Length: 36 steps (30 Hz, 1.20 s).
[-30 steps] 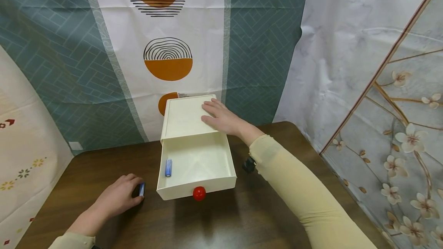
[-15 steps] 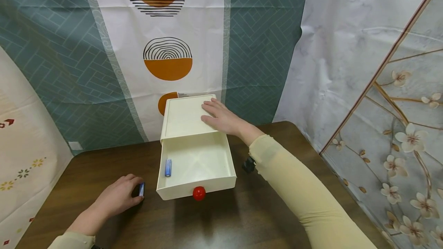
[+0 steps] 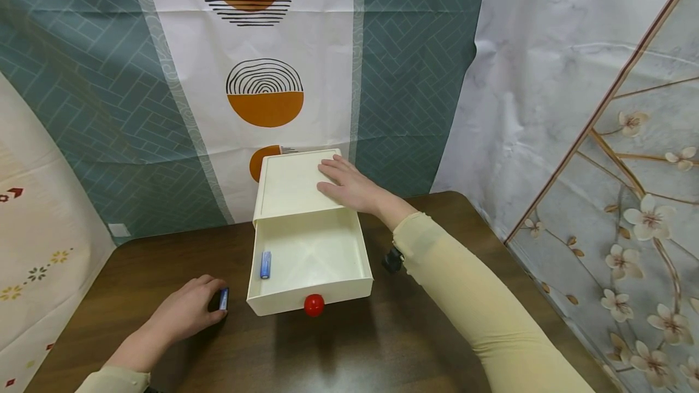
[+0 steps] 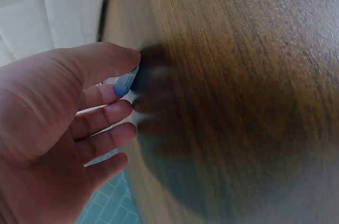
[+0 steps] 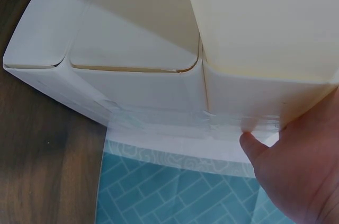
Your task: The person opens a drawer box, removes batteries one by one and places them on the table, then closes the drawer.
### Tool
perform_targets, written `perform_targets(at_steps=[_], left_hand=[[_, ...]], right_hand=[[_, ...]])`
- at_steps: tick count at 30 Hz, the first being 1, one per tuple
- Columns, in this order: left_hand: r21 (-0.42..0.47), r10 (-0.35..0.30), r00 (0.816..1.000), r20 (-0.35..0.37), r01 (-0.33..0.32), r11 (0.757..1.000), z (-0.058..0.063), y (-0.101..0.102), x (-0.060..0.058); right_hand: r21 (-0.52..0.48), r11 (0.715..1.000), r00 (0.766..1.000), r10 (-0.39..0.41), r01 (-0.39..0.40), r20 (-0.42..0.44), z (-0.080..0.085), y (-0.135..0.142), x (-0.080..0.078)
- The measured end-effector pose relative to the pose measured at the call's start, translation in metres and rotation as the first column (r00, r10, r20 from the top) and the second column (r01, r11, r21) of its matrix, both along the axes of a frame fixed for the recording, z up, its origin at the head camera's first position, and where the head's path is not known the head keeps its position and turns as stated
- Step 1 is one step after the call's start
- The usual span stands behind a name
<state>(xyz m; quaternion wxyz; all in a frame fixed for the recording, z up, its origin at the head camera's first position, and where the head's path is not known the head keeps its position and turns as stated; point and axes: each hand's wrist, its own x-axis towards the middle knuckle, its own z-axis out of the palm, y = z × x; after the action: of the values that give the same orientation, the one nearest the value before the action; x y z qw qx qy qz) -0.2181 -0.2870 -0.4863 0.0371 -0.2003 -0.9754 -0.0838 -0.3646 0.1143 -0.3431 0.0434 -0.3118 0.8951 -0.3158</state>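
Observation:
On the left side of the table, my left hand [image 3: 185,310] pinches a small blue battery [image 3: 224,299] between thumb and index finger. The left wrist view shows that battery [image 4: 125,82] close to the wooden surface, its far end partly hidden by the thumb. My right hand [image 3: 352,185] rests with extended fingers on top of a white drawer cabinet [image 3: 292,184], at its right edge. The cabinet's top drawer [image 3: 314,262] is pulled out. Inside it, along the left wall, lies another blue battery [image 3: 265,265]. A red round knob [image 3: 314,305] sits on the drawer front.
The dark wooden table [image 3: 327,356] spreads around the cabinet. Behind it hangs a green and white patterned curtain [image 3: 415,77]. A dark object [image 3: 392,259] shows beside the right sleeve [image 3: 464,296]. Lower white drawers [image 5: 132,97] appear in the right wrist view.

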Motion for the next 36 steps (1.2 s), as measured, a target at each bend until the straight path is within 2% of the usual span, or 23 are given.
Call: perform_targets(at_steps=[36], left_hand=[[-0.023,0.028,0.999,0.041,-0.027,0.999,0.003,0.0031,-0.0006]], right_hand=[[-0.013,1.0,1.0,0.005,-0.005,0.001,0.0013,0.0003,0.003]])
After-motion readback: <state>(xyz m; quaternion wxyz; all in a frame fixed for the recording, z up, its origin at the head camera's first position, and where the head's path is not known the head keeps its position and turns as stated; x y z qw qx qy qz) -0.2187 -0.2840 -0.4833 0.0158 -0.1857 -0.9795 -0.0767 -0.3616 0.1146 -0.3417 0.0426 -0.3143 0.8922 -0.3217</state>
